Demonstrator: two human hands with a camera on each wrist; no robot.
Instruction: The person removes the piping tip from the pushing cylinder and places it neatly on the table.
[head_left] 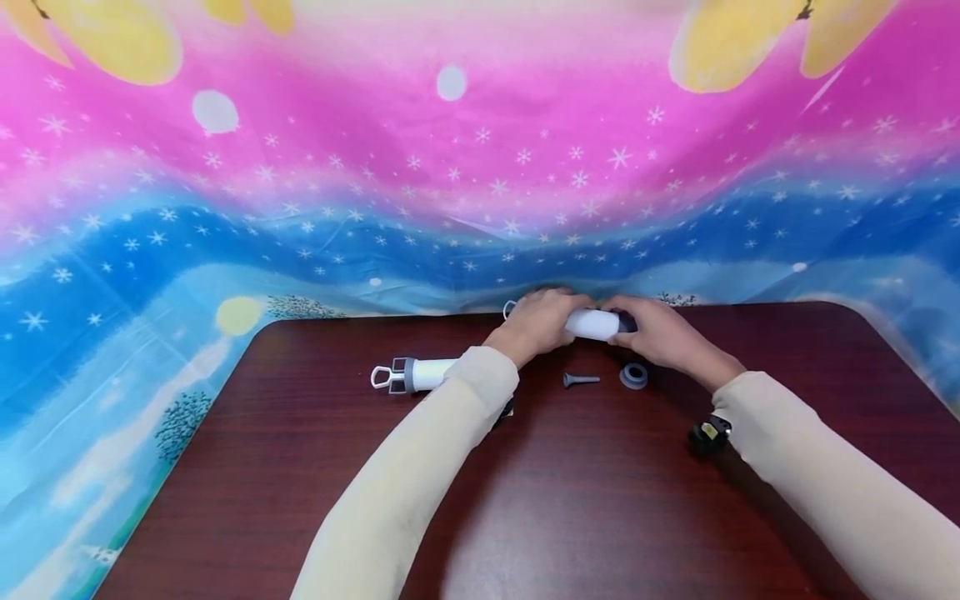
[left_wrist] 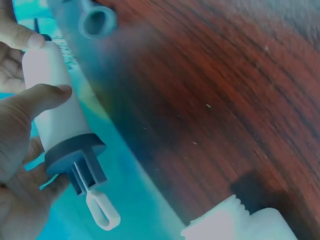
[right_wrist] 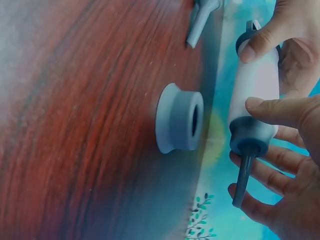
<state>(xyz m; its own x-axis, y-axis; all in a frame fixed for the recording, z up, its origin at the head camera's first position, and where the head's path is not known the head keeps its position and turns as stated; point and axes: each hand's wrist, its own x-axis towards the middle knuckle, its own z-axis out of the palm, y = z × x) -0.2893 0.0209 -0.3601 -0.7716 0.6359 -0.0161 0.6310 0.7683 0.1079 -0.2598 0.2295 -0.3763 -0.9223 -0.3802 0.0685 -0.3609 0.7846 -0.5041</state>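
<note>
Between both hands is a white plunger syringe [head_left: 592,324] with a grey collar, a white loop handle [left_wrist: 103,211] and a slim grey nozzle [right_wrist: 243,181]. My left hand [head_left: 536,321] grips the barrel near the collar end, its thumb lying along the white side. At the other end my right hand [head_left: 660,333] holds it by the grey nozzle cap [right_wrist: 249,136], thumb on the barrel and fingers behind. On the table in front of the hands lie a loose grey nozzle [head_left: 581,380] and a grey flanged ring [head_left: 633,377].
A second white syringe [head_left: 431,375] with a grey collar and loop handle lies to the left, partly behind the left sleeve [head_left: 420,467]. The dark wooden table [head_left: 570,500] ends just behind the hands at a colourful cloth backdrop [head_left: 480,192].
</note>
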